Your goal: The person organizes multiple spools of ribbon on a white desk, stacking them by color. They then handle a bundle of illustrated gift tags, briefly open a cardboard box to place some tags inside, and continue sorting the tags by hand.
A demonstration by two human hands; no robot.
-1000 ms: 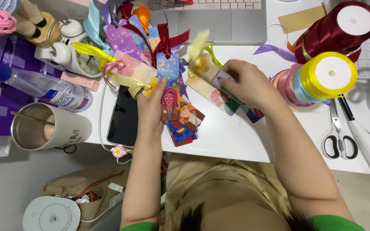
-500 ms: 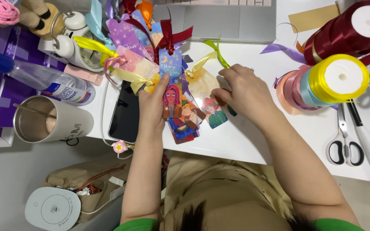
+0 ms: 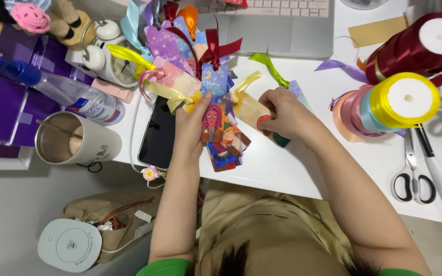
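Both forearms reach up from the bottom of the view over a white worktop (image 3: 303,168). The left hand (image 3: 193,120) lies flat with fingers stretched forward, pressing down on a fanned pile of bookmarks (image 3: 221,138), illustrated cards with cartoon figures in red, blue and orange; its fingertips sit at the upper edge of the pile, where ribbons are tied. The right hand (image 3: 287,112) is curled, thumb and fingers pinched narrow on a single pale yellow bookmark (image 3: 249,108) with a red spot near the grip; that card lies just right of the pile, and a yellow ribbon runs from its top end. A green ribbon (image 3: 269,65) stands up just beyond the right hand.

Behind the pile lies a heap of more cards with ribbons (image 3: 180,56) in purple, pink, blue, dark red and orange. A black phone (image 3: 158,134) lies face up beside the left wrist. Further left stand a cream tumbler (image 3: 70,144) and a clear bottle (image 3: 62,92) with a blue cap and a white label, lying on its side. To the right, ribbon spools are stacked: a yellow one (image 3: 402,99) over pastel rolls, a dark red one (image 3: 415,43) behind. Scissors (image 3: 413,174) with black handles lie near the right edge. A laptop keyboard (image 3: 277,7) is at the top
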